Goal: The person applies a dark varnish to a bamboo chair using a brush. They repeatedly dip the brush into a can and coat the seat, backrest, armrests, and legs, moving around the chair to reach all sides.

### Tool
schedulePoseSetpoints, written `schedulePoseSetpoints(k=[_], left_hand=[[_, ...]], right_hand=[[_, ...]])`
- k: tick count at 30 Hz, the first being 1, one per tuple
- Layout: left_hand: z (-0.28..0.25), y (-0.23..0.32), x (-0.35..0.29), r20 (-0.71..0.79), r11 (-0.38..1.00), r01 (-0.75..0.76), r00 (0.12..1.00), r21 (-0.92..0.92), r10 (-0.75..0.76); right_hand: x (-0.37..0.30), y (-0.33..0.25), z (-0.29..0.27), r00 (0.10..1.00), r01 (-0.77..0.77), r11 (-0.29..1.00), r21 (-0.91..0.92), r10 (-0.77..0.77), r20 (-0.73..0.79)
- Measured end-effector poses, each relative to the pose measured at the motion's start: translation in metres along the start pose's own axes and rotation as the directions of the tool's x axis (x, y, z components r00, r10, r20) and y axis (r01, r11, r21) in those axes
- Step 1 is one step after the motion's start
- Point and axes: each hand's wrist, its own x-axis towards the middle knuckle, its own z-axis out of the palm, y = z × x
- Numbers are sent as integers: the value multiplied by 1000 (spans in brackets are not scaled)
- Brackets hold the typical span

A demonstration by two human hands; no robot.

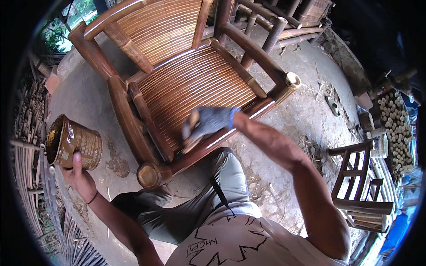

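Observation:
A metal can (84, 144), brown and stained with drips, tilts in my left hand (80, 175); the fingers grip it from below with the thumb up its side. Its mouth faces left, and a dark yellow-brown coating shows inside. My right hand (213, 122) wears a dark grey glove with a blue cuff. It is closed around what looks like a paintbrush (191, 144), blurred by motion, its tan tip low at the front rail of a bamboo chair (195, 84). The chair is glossy brown, with a slatted seat and back and thick round arms.
Another bamboo piece of furniture (293, 33) stands behind on the right. A small dark bamboo frame (361, 177) sits at the right, near stacked cut poles (392, 128). Bundled thin sticks (29, 119) line the left. Scraps lie on the rough concrete floor (275, 186).

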Motion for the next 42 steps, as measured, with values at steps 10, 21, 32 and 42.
schedulePoseSetpoints(k=[10, 21, 32, 42], left_hand=[[-13, 85, -33, 29, 999, -26, 999, -37, 27], [-41, 114, -82, 17, 999, 44, 999, 30, -44], [-98, 94, -89, 87, 994, 105, 991, -40, -101], [-142, 61, -57, 148, 993, 98, 985, -65, -87]], right_hand=[[-135, 64, -105, 515, -799, 389, -459, 46, -856], [6, -28, 162, 267, 208, 974, -90, -145, -953], [-104, 56, 117, -175, -341, 934, -109, -177, -968], [-75, 57, 167, 32, 82, 967, 241, 239, -971]])
